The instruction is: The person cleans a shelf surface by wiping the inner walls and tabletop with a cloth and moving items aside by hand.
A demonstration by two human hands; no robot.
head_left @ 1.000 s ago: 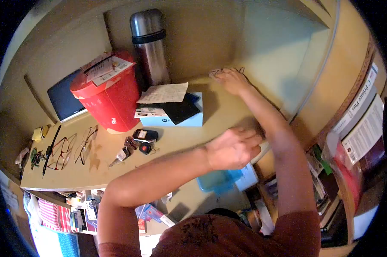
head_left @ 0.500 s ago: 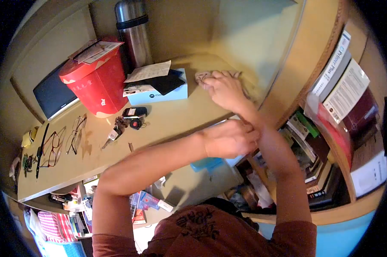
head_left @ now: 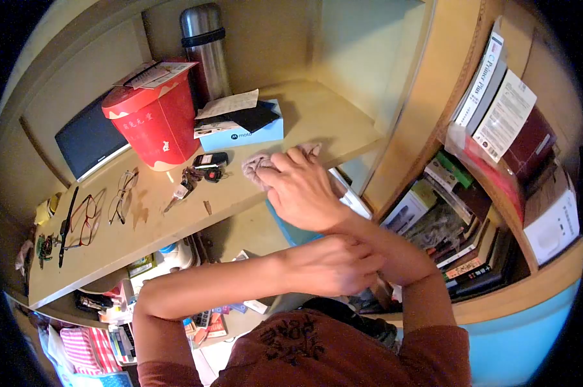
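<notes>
1. Fingers of the left hand [head_left: 338,266] curl in; whether they pinch anything, I cannot tell.
2. Bent, slightly spread, the right hand's [head_left: 299,188] fingers press the cloth [head_left: 255,169], now drawn from the back to the shelf's [head_left: 230,197] front edge.
3. Beyond stands a blue box [head_left: 256,136].

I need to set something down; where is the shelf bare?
The right back corner, between blue box, side wall and cloth. Crowded: the middle, with red tub, flask and keys, and the left end, with glasses.
</notes>
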